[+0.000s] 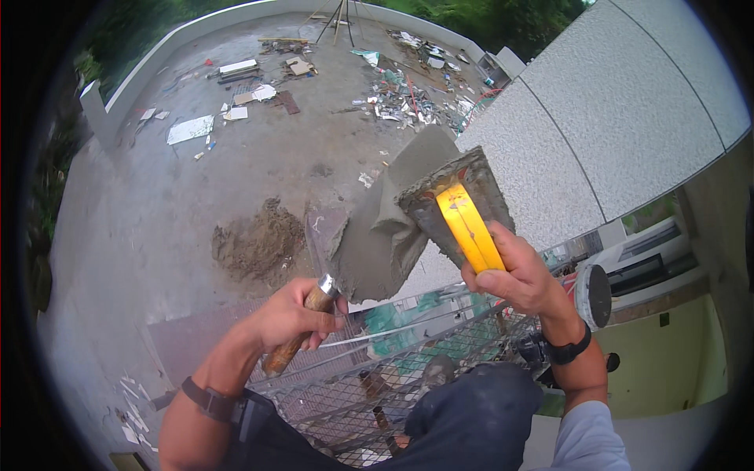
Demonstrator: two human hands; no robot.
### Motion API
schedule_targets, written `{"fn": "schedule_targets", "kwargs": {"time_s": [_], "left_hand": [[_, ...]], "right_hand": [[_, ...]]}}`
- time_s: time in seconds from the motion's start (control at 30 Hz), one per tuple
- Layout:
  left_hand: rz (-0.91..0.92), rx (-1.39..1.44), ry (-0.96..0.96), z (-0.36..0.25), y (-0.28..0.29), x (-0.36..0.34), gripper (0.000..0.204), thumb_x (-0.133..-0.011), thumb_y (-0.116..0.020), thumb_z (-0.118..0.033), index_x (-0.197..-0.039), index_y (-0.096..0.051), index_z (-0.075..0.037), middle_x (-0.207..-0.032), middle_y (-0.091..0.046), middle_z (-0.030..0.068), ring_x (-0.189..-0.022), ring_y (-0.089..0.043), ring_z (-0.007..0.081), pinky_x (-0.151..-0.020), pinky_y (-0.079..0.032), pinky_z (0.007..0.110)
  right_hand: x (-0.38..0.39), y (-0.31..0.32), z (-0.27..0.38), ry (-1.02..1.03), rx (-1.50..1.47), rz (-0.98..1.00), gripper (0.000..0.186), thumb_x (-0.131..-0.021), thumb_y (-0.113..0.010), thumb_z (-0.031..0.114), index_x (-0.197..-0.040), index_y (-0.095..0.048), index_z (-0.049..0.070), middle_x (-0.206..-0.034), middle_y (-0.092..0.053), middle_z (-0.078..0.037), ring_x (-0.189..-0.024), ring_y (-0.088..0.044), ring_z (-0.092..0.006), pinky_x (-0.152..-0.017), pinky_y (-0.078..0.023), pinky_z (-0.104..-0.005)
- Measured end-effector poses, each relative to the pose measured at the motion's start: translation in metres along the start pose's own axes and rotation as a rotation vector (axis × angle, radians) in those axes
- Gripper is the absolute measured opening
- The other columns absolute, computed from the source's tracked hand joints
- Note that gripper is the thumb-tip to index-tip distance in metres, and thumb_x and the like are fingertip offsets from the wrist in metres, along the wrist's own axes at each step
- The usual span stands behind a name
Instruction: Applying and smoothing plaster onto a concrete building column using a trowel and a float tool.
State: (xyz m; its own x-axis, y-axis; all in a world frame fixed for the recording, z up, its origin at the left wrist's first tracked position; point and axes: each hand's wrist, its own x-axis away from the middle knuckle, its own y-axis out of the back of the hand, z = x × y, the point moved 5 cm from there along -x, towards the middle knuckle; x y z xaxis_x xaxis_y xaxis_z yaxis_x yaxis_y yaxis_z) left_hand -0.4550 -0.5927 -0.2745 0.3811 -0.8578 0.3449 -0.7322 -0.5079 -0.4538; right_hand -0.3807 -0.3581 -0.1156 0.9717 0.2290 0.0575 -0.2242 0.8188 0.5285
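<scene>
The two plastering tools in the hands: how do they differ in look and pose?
The trowel, held by the left hand, has a wooden handle; the float, held by the right hand, has a yellow one. The trowel carries a thick load of wet grey mortar; the float is only crusted with it. The trowel's blade points up and away; the float is tilted, handle facing the camera. Both are mortar-covered.

Far below lies a grey concrete floor [157, 228] with a low white wall [141, 67] around it. Scraps [408, 98] and a dirt pile [255, 243] lie there. A speckled wall [620, 118] rises on the right. Trees [503, 20] stand beyond.
</scene>
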Motion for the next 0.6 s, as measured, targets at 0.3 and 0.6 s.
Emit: {"fn": "schedule_targets", "kwargs": {"time_s": [0.3,0.6], "left_hand": [[-0.016,-0.228,0.027,-0.012,-0.009,0.012,0.017,-0.079,-0.068,-0.004,-0.094,-0.059,-0.002,-0.062,-0.056,0.0014,-0.049,-0.056,0.01,-0.045,-0.044,0.025],[-0.09,-0.303,-0.011,-0.011,-0.003,0.01,0.017,-0.076,-0.068,-0.002,-0.09,-0.058,0.0,-0.061,-0.055,0.0022,-0.047,-0.056,0.0113,-0.043,-0.044,0.026]], "right_hand": [[-0.007,0.004,0.002,0.055,0.191,-0.019,0.034,-0.093,-0.062,0.027,-0.107,-0.048,-0.001,-0.071,-0.051,-0.009,-0.06,-0.053,-0.0193,-0.054,-0.04,-0.0329],[-0.016,0.036,-0.016,0.084,0.246,-0.366,0.029,-0.094,-0.061,0.026,-0.105,-0.051,0.001,-0.069,-0.058,-0.005,-0.059,-0.057,-0.0123,-0.053,-0.045,-0.0288]]}}
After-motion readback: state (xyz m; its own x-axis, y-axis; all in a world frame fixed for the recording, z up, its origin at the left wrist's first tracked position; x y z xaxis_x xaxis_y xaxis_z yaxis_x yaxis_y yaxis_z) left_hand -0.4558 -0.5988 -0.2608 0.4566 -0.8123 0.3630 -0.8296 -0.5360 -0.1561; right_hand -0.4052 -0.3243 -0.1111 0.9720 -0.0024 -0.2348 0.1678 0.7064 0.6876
